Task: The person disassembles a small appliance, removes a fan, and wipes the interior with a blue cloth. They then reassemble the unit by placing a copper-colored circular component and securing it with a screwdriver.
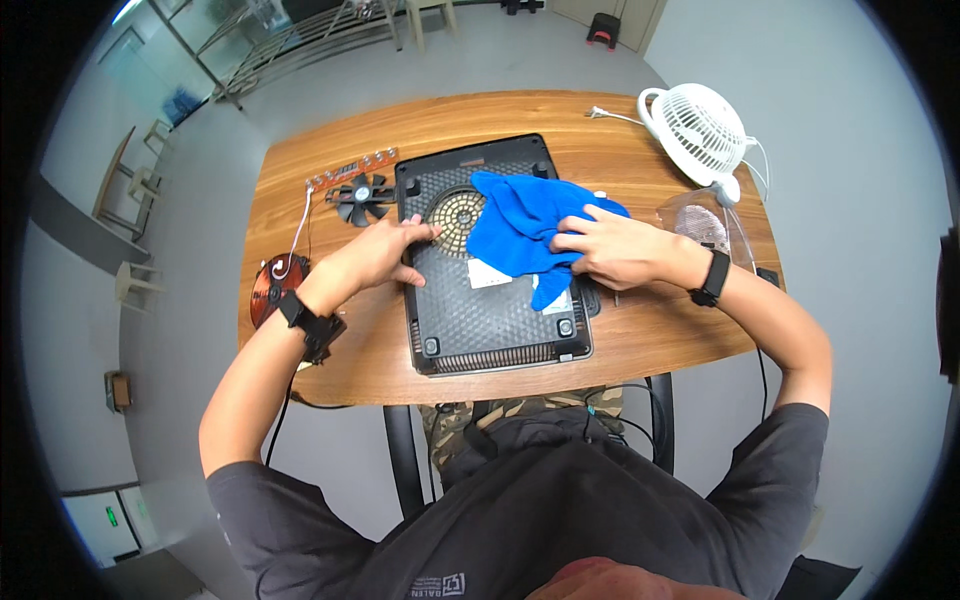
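Blue cloth (520,220) is grasped by the right fingers (572,241) atop a black casing (470,322), whose left side is touched by spread left fingers (411,233).

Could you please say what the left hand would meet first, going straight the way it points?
The left hand would probably meet the round grille first, then the blue cloth; depth is unclear.
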Demonstrator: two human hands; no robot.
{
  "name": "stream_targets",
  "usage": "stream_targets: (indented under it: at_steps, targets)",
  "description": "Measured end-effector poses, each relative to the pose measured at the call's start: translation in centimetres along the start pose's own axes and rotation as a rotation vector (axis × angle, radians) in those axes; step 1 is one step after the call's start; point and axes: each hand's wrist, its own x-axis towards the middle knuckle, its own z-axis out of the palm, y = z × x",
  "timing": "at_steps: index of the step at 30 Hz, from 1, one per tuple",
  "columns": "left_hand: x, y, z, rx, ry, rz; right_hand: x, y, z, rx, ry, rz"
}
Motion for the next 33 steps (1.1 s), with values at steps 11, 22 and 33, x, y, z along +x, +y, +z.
stream_targets:
  at_steps: [11,22,33]
  targets:
    - [0.0,0.6,-0.7,-0.015,-0.071,-0.059,-2.0,7.3,-7.9,-0.188,0.279,0.288]
    - [-0.2,0.3,-0.2,-0.018,-0.008,-0.015,-8.3,11.9,0.0,0.11,0.027,0.59]
    - [-0.9,-0.2,0.6,-0.028,-0.001,-0.029,-4.5,11.1,-2.4,0.311,-0.166,0.789]
